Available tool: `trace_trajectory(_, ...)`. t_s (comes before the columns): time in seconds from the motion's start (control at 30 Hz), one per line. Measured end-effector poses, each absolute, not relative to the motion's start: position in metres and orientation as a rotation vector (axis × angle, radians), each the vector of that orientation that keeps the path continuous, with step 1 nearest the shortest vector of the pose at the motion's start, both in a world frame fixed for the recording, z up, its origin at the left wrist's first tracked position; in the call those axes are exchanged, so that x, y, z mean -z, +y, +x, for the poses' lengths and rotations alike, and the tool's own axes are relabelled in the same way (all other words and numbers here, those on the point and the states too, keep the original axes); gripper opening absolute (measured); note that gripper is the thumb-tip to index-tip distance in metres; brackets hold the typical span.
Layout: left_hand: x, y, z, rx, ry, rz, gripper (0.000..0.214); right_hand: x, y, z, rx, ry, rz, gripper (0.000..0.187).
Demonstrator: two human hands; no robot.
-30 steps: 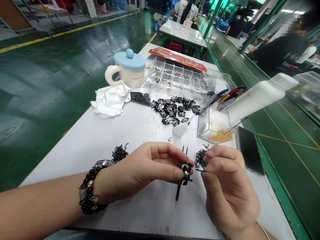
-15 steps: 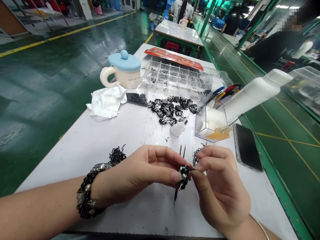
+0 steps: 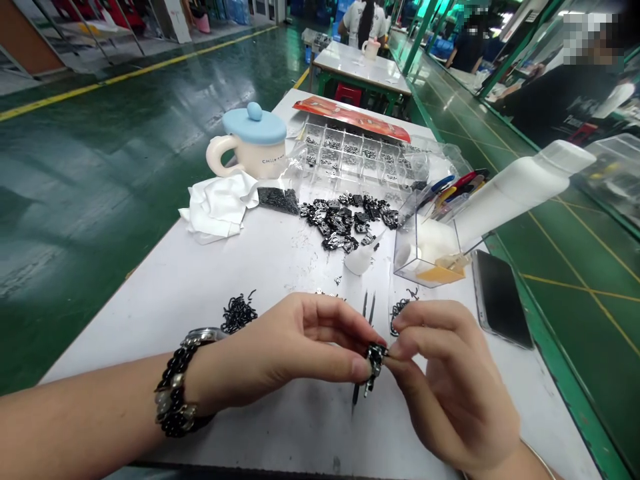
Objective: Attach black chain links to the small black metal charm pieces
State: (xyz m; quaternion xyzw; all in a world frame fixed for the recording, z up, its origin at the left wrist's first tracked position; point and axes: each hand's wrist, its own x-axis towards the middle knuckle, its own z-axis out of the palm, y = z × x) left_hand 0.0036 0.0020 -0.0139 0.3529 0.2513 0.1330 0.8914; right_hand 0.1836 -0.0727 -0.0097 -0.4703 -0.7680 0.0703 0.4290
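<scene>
Though jagged, a black metal piece (image 3: 375, 360) pinched between left hand (image 3: 280, 353) and right hand (image 3: 455, 393) fingertips

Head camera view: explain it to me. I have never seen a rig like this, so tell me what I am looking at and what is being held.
This picture comes from a camera worn on a person's head, looking forward and down, so the arms at the bottom are the wearer's own. There is no machine here. The left hand and right hand pinch a small black-and-silver metal part between them. On the white table, black tweezers lie under the hands. Farther off are a heap of black metal parts, a clump of small black wire pieces, and a clear compartment tray.
</scene>
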Motion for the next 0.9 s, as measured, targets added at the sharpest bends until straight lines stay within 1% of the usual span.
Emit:
trace_trajectory(0.1, 0.015, 0.003, 0.003, -0.267, 0.51, 0.746, 0.024, 0.011, -0.074, 0.185, -0.389, -1.853, -1.185, 0.013)
trace_trajectory(0.17, 0.016, 0.003, 0.003, -0.266, 0.507, 0.757, 0.023, 0.011, -0.074, 0.185, -0.458, -1.835, -1.18, 0.012)
trace_trajectory(0.5, 0.008, 0.005, 0.003, -0.257, 0.589, 0.842, 0.022, 0.011, -0.075, 0.187, -0.312, -1.932, -1.188, 0.017)
trace_trajectory(0.63, 0.007, 0.005, 0.002, -0.281, 0.568, 0.832, 0.021, 0.012, -0.075, 0.183, -0.381, -1.871, -1.163, 0.017)
trace_trajectory(0.8, 0.006, 0.002, 0.001, -0.326, 0.563, 0.864, 0.02, 0.012, -0.075, 0.182, -0.546, -1.736, -1.174, 0.011)
trace_trajectory(0.9, 0.004, 0.0, 0.001, -0.37, 0.549, 0.892, 0.02, 0.01, -0.075, 0.183, -0.571, -1.698, -1.147, 0.011)
